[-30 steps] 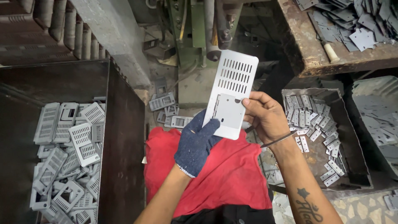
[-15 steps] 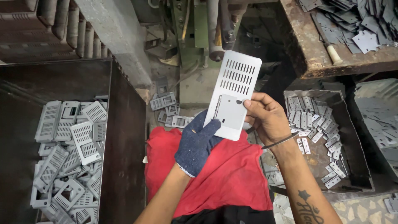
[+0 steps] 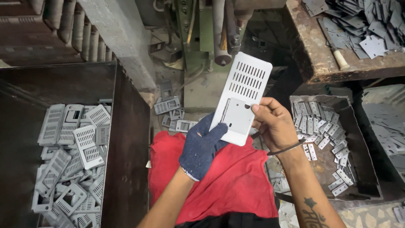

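You hold a white slotted metal plate (image 3: 241, 98) upright over the red cloth (image 3: 228, 177) on your lap. Your gloved left hand (image 3: 202, 145) curls its fingers against the plate's lower left edge; your bare right hand (image 3: 274, 124) pinches its right edge, thumb on the face. Just behind the plate's top stands the green press (image 3: 202, 29). To your left, a dark bin (image 3: 126, 139) holds a heap of grey slotted plates (image 3: 71, 156). To your right, a tray (image 3: 363, 169) carries small hinge pieces (image 3: 325, 135). Loose plates (image 3: 171, 112) lie on the floor ahead. The worktop (image 3: 312, 55) at upper right juts close.
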